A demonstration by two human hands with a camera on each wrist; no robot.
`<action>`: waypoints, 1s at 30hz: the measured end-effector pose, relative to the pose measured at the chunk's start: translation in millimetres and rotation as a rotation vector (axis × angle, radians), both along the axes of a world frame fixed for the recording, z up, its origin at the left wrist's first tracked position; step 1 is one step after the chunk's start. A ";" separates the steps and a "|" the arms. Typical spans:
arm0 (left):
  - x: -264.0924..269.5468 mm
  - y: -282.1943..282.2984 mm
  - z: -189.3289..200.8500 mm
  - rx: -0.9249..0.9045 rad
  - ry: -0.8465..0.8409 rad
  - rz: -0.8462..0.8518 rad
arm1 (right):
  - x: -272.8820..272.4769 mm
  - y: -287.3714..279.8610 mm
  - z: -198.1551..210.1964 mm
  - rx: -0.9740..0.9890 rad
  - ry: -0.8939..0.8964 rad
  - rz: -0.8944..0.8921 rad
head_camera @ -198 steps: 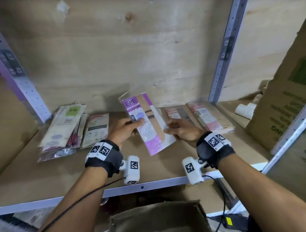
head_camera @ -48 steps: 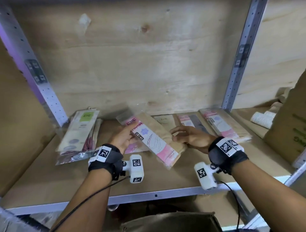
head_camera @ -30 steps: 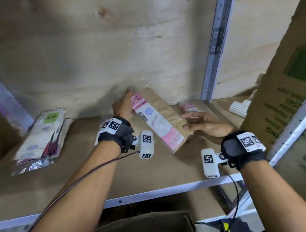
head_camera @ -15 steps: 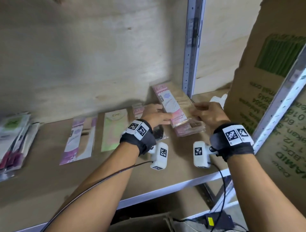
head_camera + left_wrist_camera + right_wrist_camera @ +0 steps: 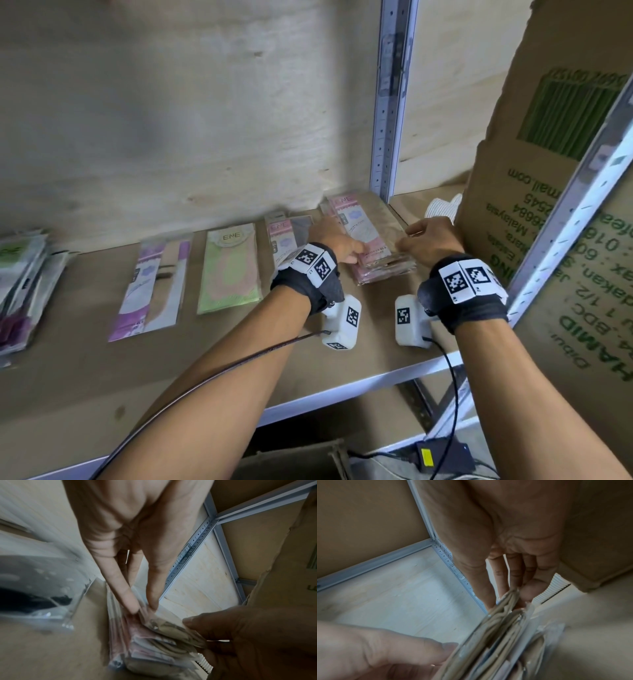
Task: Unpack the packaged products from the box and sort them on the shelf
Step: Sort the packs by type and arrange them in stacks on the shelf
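Setting: plywood-backed shelf (image 5: 102, 394) on a grey metal frame, with a perforated upright (image 5: 388, 102) at the back right.
Pink stack: a pile of pink-and-tan packaged products (image 5: 371, 240) lies at the back of the shelf, just left of the upright; its top packet reads face up.
Left hand: the left hand (image 5: 337, 241) rests at the stack's left edge; in the left wrist view its fingers (image 5: 123, 588) reach down nearly straight and the tips touch the packets' edges.
Right hand: the right hand (image 5: 428, 240) is at the stack's right edge; in the right wrist view thumb and fingers (image 5: 532, 586) pinch the tan packet edges between them.
Row on the shelf: left of the stack lie another pink packet (image 5: 282, 240), a green packet (image 5: 231, 267) marked ENE and a purple packet (image 5: 154, 284), each flat and apart from its neighbour.
Far left: a mixed pile of packets (image 5: 20, 284) sits at the shelf's left end.
Right side: a large cardboard carton (image 5: 555, 205) with green print stands beyond the upright, a white ribbed item (image 5: 442, 207) just beside its base.
Change from 0.5 s ago: both hands remain on the stack, which has not left its spot by the upright; the top packet now lies flatter on the pile, and the view has swung slightly left.
Change from 1.0 s ago: the pink packet then held up between both hands is now down on the stack.
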State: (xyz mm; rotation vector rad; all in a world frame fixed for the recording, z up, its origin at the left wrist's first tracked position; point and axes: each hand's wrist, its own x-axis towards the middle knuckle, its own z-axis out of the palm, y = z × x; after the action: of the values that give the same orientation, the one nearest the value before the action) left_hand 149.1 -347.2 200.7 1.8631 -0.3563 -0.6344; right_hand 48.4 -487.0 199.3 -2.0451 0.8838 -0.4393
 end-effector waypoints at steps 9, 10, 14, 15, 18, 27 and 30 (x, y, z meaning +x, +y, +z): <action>-3.9 0.9 -1.4 0.038 -0.036 0.049 | -4.0 3.4 4.0 0.001 0.033 0.018; -4.4 1.3 -1.2 0.034 -0.031 0.048 | -3.9 3.6 3.9 0.000 0.037 0.016; -5.6 3.6 -1.4 0.015 -0.013 0.063 | -3.5 5.4 4.5 -0.007 0.049 0.026; -5.5 3.5 -1.7 0.014 -0.013 0.066 | -3.5 5.7 4.9 -0.013 0.051 0.025; -7.3 4.1 0.0 0.013 -0.012 0.068 | -4.0 5.8 5.6 -0.026 0.060 0.018; -0.4 70.2 21.0 0.084 -0.241 0.085 | -0.9 29.2 24.2 -0.324 0.054 -0.003; 7.7 127.4 24.5 0.065 -0.259 0.157 | 4.0 54.5 35.9 -0.344 -0.081 0.077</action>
State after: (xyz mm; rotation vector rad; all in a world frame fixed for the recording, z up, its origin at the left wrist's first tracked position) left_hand 156.8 -219.8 225.2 2.0179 -0.3556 -0.3014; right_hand 52.3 -432.5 235.1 -2.3456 0.7149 -0.6640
